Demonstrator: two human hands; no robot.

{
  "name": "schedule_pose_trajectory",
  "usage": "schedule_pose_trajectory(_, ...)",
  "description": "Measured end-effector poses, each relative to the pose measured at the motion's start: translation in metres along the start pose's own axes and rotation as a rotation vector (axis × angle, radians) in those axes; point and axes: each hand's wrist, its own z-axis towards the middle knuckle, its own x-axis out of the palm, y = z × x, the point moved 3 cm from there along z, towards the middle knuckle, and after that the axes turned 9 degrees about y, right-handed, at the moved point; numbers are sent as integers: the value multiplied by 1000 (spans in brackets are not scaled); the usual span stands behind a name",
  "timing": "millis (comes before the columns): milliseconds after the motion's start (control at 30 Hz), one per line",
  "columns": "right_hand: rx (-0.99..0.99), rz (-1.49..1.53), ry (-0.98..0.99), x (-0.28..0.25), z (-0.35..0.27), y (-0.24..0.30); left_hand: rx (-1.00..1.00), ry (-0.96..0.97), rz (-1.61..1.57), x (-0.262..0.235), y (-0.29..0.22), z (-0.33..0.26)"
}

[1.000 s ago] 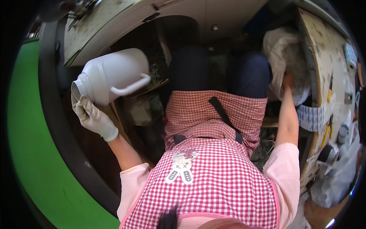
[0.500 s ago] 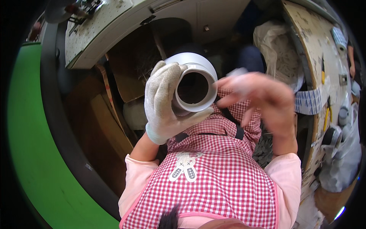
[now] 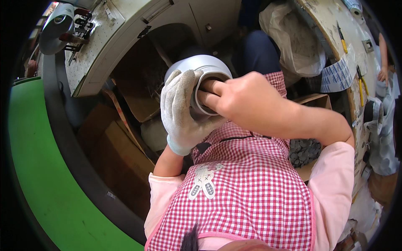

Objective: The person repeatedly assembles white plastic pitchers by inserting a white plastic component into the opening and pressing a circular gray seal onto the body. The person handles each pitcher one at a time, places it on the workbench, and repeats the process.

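Observation:
My left hand (image 3: 177, 106), in a pale knitted glove, is wrapped round a hollow white-silver round housing (image 3: 202, 62) in front of my lap. The housing is wide at the far end and narrows to a thick-rimmed round neck, which faces up toward me. My bare right hand (image 3: 249, 98) comes across from the right, its fingers bent and reaching into that neck. Their tips are hidden inside, so whatever they grip or touch there does not show. Below the housing lies my red-and-white checked apron (image 3: 251, 180).
A green belt surface (image 3: 33, 146) with a dark edge runs along the left. To the right, a worn workbench (image 3: 310, 8) carries yellow-handled tools and a printed sheet (image 3: 336, 77). Beside it are a plastic bag (image 3: 293, 39) and a box of dark flat pieces (image 3: 305, 151). Another person's arm (image 3: 383, 56) shows far right.
My right hand has moved left, from beside the housing to inside its neck. The neck has tilted slightly, and the whole view has shifted. My left hand keeps its hold.

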Motion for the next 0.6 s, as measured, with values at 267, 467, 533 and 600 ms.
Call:
schedule_pose_trajectory(267,-107,214,423,-22,1,-20,33,-57,-29,7,-2,1)
schedule_pose_trajectory(467,284,583,-258,-25,-18,-60,-97,-153,-10,-14,35,0)
schedule_pose_trajectory(533,506,723,-381,-27,-32,-87,-560,-37,-564,-18,57,-6)
schedule_pose_trajectory(600,444,811,-327,-29,-32,-101,-833,145,-1231,-2,58,-17)
